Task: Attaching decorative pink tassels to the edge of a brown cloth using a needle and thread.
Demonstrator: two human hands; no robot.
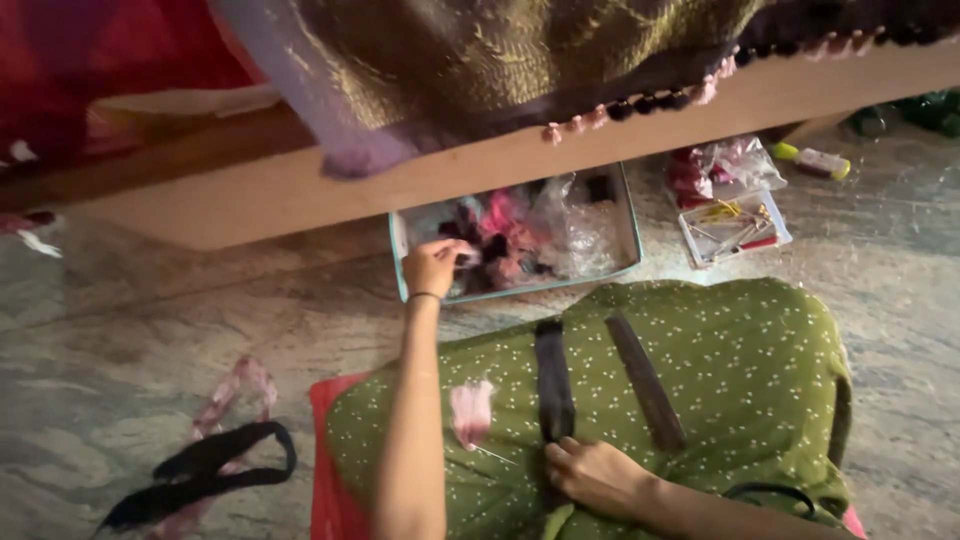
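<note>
My left hand (434, 266) reaches forward into a clear plastic box (625, 220) on the floor, fingers pinched among pink and black fabric pieces (505, 238); whether it grips one I cannot tell. My right hand (598, 472) rests on my lap, fingers closed on the lower end of a black fabric strip (552, 380) that lies over my green dotted garment (740, 370). A second, dark brown strip (645, 380) lies beside it. A small pink fabric piece (472, 412) with a thin needle sits on the lap to the left.
A wooden bed edge (500, 160) with draped brown-purple cloth (480, 60) overhangs the box. A small clear case of pins (733, 228), plastic bags (730, 165) and a marker (812, 160) lie at the right. Black and pink strips (215, 455) lie on the stone floor at the left.
</note>
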